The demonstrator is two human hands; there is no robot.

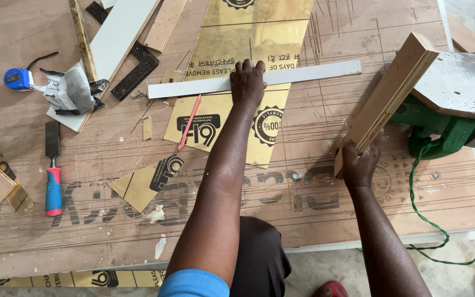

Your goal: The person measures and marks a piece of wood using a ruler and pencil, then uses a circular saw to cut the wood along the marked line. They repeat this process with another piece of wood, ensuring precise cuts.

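My left hand (247, 82) presses flat on a long white strip (314, 71) that lies across a gold paper-covered sheet (232, 49) on the worktable. My right hand (360, 163) grips the near end of a plywood board (394, 93), which tilts up on edge and leans toward a green power saw (446, 129) turned upside down with its grey base plate (460, 82) facing up. A pink pencil (189, 122) lies on the gold sheet just left of my left forearm.
A chisel with a red and blue handle (53, 184), a blue tape measure (17, 78), a crumpled bag (70, 91), a black square (136, 71) and white board offcuts (119, 33) lie at the left. The saw's green cable (421, 214) hangs over the table's right front edge.
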